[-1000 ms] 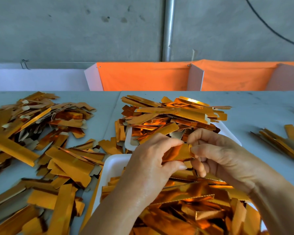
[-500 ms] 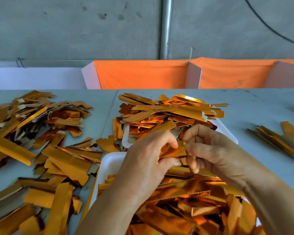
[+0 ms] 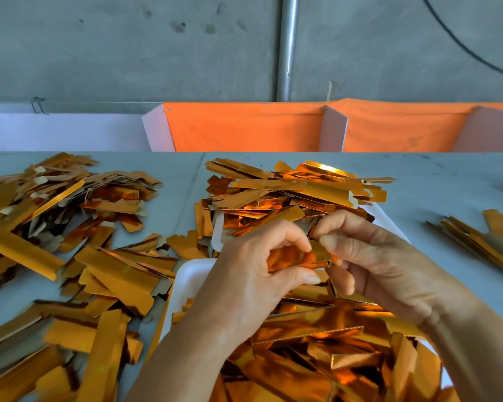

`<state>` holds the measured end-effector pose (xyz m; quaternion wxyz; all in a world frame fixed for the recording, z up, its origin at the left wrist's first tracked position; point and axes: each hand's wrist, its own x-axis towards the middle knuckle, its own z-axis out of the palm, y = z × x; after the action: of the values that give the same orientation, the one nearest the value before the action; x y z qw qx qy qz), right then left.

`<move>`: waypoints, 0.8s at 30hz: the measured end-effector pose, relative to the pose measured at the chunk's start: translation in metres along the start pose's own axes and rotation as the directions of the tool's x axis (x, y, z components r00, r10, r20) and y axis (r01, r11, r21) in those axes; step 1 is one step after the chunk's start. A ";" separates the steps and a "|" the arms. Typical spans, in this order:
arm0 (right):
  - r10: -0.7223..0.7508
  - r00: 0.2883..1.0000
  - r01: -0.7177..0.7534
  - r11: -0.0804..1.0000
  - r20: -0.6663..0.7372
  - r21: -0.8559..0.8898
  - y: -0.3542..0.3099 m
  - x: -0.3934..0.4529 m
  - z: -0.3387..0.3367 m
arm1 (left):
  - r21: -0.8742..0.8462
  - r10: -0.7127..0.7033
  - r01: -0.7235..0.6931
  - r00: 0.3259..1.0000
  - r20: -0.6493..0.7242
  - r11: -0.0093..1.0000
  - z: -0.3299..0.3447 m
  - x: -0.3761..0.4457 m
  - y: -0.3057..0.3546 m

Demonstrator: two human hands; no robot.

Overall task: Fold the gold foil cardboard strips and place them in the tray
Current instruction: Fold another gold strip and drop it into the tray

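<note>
Two hands are working together over the near white tray. We are seeing the left hand pinching a gold foil strip between thumb and curled fingers, while the right hand is gripping the strip's right end with its fingers bent round it. The strip is sitting above the tray, clear of the folded strips heaped in it.

At twelve o'clock from the hands, a second tray is carrying a tall stack of strips that is overhanging its rim. At nine o'clock, loose strips are covering the table right up to the near tray's left edge. At three o'clock, a small bundle of strips is lying well apart from the trays, with bare tabletop between. Beyond the table's far edge, orange cloth is hanging between white panels.
</note>
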<state>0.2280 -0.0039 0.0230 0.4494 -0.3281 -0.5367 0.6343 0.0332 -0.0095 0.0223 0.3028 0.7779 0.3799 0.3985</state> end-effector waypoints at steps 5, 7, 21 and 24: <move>0.021 1.000 -0.021 0.999 0.000 -0.047 0.004 0.002 -0.002 | -0.028 -0.041 0.041 0.999 0.001 0.999 0.001 0.001 -0.002; 0.023 1.000 -0.023 0.999 0.022 -0.025 0.006 0.003 -0.003 | -0.072 -0.052 0.053 0.999 0.015 0.996 0.000 0.002 -0.002; 0.016 0.997 -0.012 0.998 0.073 -0.054 0.007 0.005 -0.001 | -0.056 -0.095 0.099 0.993 0.074 0.993 -0.005 0.000 -0.002; 0.140 0.990 -0.132 0.973 0.034 -0.188 0.005 0.002 -0.003 | 0.059 -0.171 0.164 0.974 0.148 0.985 -0.005 -0.001 -0.005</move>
<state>0.2287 -0.0010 0.0173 0.3597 -0.3895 -0.5801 0.6184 0.0265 -0.0069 0.0208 0.3455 0.7781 0.4288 0.3020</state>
